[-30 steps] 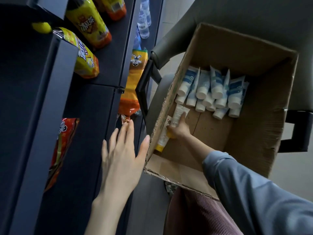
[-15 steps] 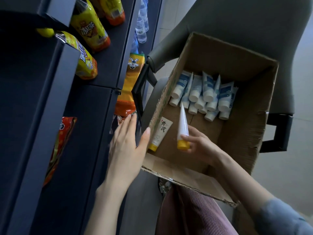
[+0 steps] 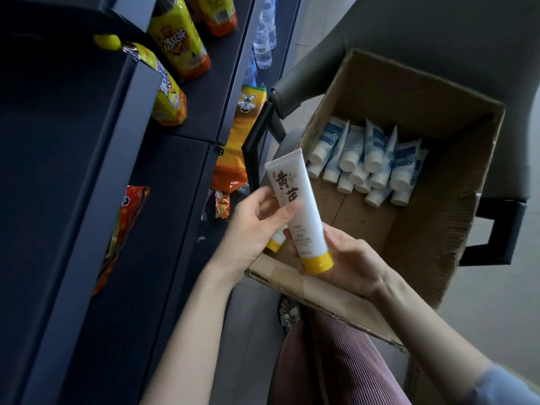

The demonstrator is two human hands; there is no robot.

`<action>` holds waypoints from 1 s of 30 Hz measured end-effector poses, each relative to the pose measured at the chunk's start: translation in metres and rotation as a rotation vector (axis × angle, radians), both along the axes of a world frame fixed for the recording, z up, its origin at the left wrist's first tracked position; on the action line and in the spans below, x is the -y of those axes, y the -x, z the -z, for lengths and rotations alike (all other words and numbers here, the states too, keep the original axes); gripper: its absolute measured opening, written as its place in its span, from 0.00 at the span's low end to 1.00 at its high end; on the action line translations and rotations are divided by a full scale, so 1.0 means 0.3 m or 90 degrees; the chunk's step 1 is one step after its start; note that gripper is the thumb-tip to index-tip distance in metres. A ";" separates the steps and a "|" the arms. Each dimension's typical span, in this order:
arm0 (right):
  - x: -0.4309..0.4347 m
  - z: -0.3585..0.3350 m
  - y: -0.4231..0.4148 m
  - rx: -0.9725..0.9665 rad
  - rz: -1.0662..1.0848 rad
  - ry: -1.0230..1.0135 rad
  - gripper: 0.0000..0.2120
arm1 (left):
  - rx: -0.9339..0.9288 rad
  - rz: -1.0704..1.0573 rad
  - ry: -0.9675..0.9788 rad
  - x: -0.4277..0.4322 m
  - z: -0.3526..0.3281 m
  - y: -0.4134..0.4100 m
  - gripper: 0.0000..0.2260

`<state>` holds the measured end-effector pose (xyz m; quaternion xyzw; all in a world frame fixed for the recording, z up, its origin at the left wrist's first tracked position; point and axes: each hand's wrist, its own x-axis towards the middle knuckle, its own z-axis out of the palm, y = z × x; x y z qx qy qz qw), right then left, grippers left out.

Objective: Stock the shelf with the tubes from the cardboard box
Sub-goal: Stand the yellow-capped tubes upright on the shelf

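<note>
A white tube with a yellow cap (image 3: 301,217) is held up over the near left corner of the cardboard box (image 3: 455,217). My right hand (image 3: 347,258) grips its cap end from below. My left hand (image 3: 254,226) holds its upper half, thumb across the label. A second yellow-capped tube (image 3: 274,242) shows partly behind my left hand, at the box's edge. Several white-and-blue tubes (image 3: 368,162) lie stacked at the far side of the box. The dark shelf (image 3: 163,200) is to the left.
Yellow drink bottles (image 3: 178,39) and snack bags (image 3: 233,147) sit on the shelf levels, with a red bag (image 3: 122,229) lower left. The box rests on a grey chair (image 3: 438,30) with black armrests (image 3: 496,235). My leg in striped trousers (image 3: 336,361) is below the box.
My right hand lifted the yellow-capped tube out of the box toward me. My left hand moved right from the shelf edge and took hold of the tube's upper part.
</note>
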<state>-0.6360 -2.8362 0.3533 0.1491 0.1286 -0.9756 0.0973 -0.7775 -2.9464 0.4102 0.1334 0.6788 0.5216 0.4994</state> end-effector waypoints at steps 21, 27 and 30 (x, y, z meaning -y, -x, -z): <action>0.056 0.185 0.020 0.403 0.088 -0.293 0.25 | 0.105 -0.252 -0.048 0.128 -0.001 0.068 0.11; 0.087 0.391 0.063 0.572 0.035 -0.452 0.42 | 0.049 -0.191 -0.015 0.136 -0.024 0.085 0.13; 0.117 0.465 0.118 0.594 -0.031 -0.462 0.40 | 0.033 -0.195 0.002 0.140 -0.018 0.092 0.13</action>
